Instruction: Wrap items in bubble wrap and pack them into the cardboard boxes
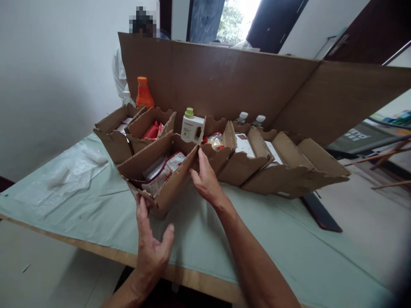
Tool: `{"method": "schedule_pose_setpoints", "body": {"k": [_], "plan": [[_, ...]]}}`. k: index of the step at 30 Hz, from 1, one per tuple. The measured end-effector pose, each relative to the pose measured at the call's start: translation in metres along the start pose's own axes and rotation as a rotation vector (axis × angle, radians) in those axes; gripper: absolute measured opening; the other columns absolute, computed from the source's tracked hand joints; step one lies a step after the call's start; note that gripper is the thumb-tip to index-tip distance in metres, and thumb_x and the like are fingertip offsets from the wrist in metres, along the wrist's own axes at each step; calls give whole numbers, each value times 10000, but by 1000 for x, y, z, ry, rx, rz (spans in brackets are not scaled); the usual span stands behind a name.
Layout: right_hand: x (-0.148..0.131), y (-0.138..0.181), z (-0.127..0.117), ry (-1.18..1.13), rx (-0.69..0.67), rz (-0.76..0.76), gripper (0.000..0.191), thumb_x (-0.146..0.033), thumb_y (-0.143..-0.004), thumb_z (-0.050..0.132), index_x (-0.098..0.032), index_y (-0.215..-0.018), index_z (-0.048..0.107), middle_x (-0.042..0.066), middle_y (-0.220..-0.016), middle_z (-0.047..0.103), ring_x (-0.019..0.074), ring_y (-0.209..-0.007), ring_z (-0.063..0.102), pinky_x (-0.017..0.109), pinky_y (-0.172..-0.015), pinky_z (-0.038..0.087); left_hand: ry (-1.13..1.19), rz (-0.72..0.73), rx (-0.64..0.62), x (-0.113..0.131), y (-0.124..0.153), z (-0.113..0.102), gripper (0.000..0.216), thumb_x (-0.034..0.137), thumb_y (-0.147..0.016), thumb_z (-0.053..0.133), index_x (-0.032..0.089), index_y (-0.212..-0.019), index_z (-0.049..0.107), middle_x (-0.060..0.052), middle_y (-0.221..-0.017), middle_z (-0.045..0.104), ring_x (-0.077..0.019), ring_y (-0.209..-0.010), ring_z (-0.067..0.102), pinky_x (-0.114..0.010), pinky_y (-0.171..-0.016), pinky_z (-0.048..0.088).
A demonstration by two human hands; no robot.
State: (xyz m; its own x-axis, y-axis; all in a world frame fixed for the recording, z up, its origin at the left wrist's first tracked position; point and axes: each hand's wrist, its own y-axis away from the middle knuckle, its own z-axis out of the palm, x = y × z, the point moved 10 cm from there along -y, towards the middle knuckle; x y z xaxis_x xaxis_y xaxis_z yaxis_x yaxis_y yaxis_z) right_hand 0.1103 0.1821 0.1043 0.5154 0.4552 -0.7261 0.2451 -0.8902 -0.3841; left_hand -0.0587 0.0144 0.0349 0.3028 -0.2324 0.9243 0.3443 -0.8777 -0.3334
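A cardboard box (173, 188) with cut-down sides stands at an angle on the table, pulled forward of the row. Inside it lies a plastic-wrapped packet (165, 173) with white and dark red print. My left hand (154, 244) is at the box's near corner, its fingertips against the cardboard and the thumb spread wide. Along the box's right side, my right hand (207, 179) rests with fingers stretched out, touching or nearly touching the wall. Neither hand is wrapped around anything.
More cardboard boxes (253, 169) line up right and left, holding packets and white cartons. Behind stand a white bottle with green cap (192, 125), an orange bottle (144, 94) and a tall cardboard panel (224, 81). Clear plastic wrap (70, 175) lies left; a dark flat object (321, 211) right. A person is behind the panel.
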Motion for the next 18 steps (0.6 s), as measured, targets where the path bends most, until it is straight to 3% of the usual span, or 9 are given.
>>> {"method": "schedule_pose_setpoints", "body": {"k": [3,7,11,15,18], "plan": [[-1,7,5,-27,57,-17,831,-211,-877,530,-150,-1644,215,150,-1689,287,280,-1572,255,497,-1305,228,-11,31,0,2,9,-1,929,227,-940,641,341,-1659,63,-116,-1747,78,-374,-1590,193,-625,-1269,220],[-10,5,13,-43,94,-92,759,-172,-857,532,-99,-1589,347,176,-1672,316,256,-1567,273,436,-1305,236,-29,39,-6,0,12,-1,933,213,-937,636,340,-1659,58,-114,-1750,56,-368,-1576,240,-613,-1262,255],[-12,11,14,-156,226,-164,648,-141,-853,524,-206,-1497,502,105,-1583,480,236,-1490,418,451,-1268,322,-23,102,13,-4,11,2,916,204,-920,652,338,-1656,124,-104,-1742,124,-365,-1576,245,-600,-1251,300],[35,35,20,-257,392,10,422,-235,-871,543,-215,-1277,657,96,-1381,652,247,-1316,581,442,-1161,449,-38,148,-26,-4,4,13,905,185,-911,642,367,-1650,153,-80,-1741,142,-349,-1591,206,-574,-1242,343],[80,51,33,-268,413,168,355,-293,-840,538,-188,-1150,675,116,-1173,728,263,-1080,681,460,-1010,539,-51,183,-89,0,-14,31,921,173,-904,626,387,-1648,127,-71,-1749,96,-342,-1605,152,-598,-1243,321]]}}
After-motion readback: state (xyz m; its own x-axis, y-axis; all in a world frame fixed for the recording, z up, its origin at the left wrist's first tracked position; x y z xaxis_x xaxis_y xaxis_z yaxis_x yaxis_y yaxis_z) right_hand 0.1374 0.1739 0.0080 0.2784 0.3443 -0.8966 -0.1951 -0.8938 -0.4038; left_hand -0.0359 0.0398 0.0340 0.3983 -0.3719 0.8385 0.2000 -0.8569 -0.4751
